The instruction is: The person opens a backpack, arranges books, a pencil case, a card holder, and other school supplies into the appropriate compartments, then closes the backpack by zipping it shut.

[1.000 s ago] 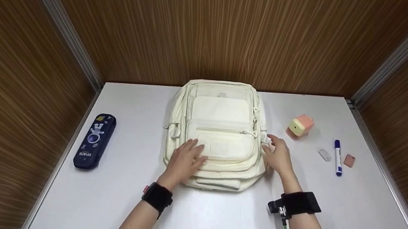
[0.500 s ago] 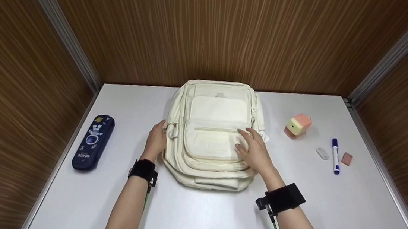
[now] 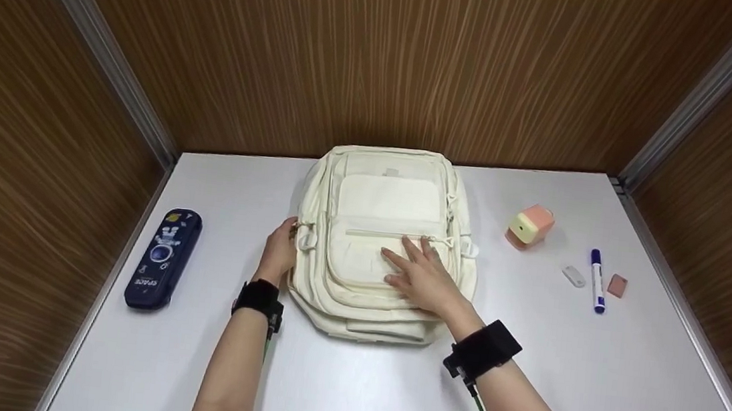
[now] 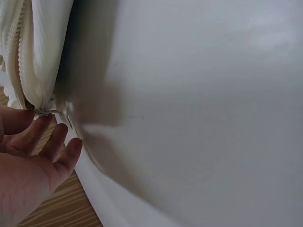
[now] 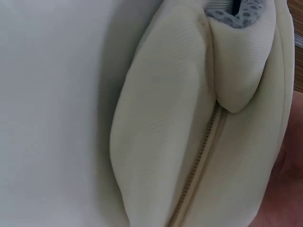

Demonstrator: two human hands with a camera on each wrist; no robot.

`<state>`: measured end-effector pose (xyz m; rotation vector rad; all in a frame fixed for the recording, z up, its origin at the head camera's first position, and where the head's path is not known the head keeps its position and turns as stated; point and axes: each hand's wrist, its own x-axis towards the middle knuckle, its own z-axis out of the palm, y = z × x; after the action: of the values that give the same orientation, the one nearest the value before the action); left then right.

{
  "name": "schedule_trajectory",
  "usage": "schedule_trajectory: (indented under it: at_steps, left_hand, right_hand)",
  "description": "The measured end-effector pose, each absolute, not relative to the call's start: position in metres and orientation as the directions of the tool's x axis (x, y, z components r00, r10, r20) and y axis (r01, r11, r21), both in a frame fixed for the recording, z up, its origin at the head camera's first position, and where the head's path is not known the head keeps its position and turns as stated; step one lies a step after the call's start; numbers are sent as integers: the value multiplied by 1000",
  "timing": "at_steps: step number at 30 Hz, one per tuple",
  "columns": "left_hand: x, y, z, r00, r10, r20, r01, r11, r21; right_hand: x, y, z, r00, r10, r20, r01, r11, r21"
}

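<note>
Cream backpack point(image 3: 390, 198) lies under right hand point(image 3: 425, 278), just beside left hand point(image 3: 277, 251). At backpack's left edge, left hand pinches a zipper pull point(image 4: 43, 113); right hand rests, fingers spread, on backpack's front pocket point(image 3: 354, 261).

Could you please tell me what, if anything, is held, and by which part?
The left hand pinches the backpack by a pull or strap at its side; I cannot tell which. The right hand is spread over the front pocket, holding nothing.

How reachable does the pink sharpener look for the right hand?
Likely reachable, yes: the right hand, spread over the backpack, appears free, and nothing visible blocks its way to the sharpener.
</note>
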<state>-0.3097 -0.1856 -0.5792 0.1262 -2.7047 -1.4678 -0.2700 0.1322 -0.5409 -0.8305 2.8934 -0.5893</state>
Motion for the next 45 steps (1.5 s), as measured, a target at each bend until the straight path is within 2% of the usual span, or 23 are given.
schedule_trajectory:
  at_steps: [7, 14, 20, 27, 35, 45]
  left_hand:
    - [-313, -187, -583, -990, -133, -36, -104, 549, 829]
    - [-312, -189, -585, -989, -145, 30, -68, 620, 781]
    - [-308, -191, -588, -973, -202, 113, -38, 620, 783]
    - [-304, -189, -590, -971, -224, 83, -85, 649, 756]
    - [-301, -187, -583, -977, -189, 99, -84, 767, 636]
    - [-290, -187, -572, -991, -64, 120, 9, 850, 526]
  right_hand:
    - [-269, 131, -545, -855, -517, 32, -489, 786, -379]
    - [-270, 128, -549, -847, -526, 72, -524, 804, -282]
    - [-270, 127, -549, -846, -528, 74, -527, 810, -257]
    - [-270, 126, -550, -851, -523, 50, -517, 817, -257]
    - [-270, 117, -545, -869, -493, -37, -476, 855, -205]
    - [-274, 108, -547, -906, -411, -102, -392, 905, -166]
